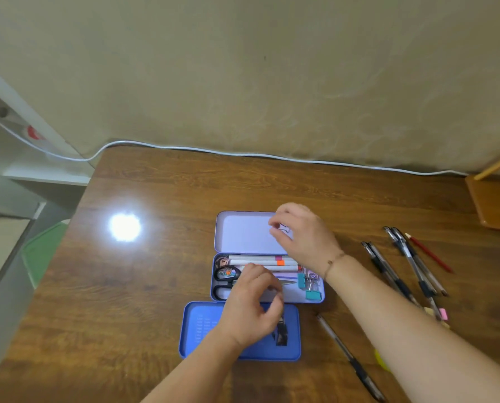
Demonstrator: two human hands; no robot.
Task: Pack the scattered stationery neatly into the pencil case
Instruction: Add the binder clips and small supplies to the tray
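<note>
The blue tin pencil case (218,286) lies open mid-table, its pale lid (240,234) folded back. Inside are black-handled scissors (225,279), white markers (260,261) with orange and pink bands, and teal and silver binder clips (310,295). A separate blue inner tray (202,330) lies just in front of the case. My left hand (251,303) hovers over this tray, fingers pinched on a black binder clip (282,333) that hangs below them. My right hand (304,234) is over the lid, fingertips pinched on a small wire clip (283,227).
Several black gel pens (394,274) and a red pencil (430,254) lie on the wooden table to the right. One more pen (349,360) lies near the front, with small erasers (443,314) nearby. A white cable (243,154) runs along the far edge.
</note>
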